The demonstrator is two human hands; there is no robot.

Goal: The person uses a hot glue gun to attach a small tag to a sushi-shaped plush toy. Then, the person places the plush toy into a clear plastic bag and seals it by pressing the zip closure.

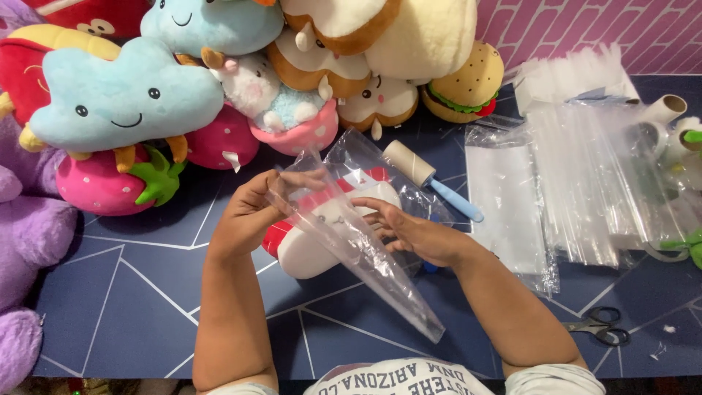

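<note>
Pinching the upper edge of a clear plastic bag [358,241], the left hand [252,212] has its fingers pressed together on the film, while the right hand [417,234] rests on the bag's other side with fingers spread and lightly curled against it. That bag slants across the middle of the dark blue table [131,292], which is crossed by thin white lines, and lies over a red-and-white plush toy [314,252] that shows through the film. Just beyond the bag lies a lint roller [428,175] with a pale blue handle. To the right of the bag, a stack of clear plastic bags [578,183] spreads over the table, and near the front edge on that side sit black-handled scissors [603,325]. Left of and behind the bag, a heap of plush toys crowds the table: a blue cloud [117,99], a pink strawberry [102,186] and a burger [468,84]. Behind them rises a pink tiled wall [585,33].
</note>
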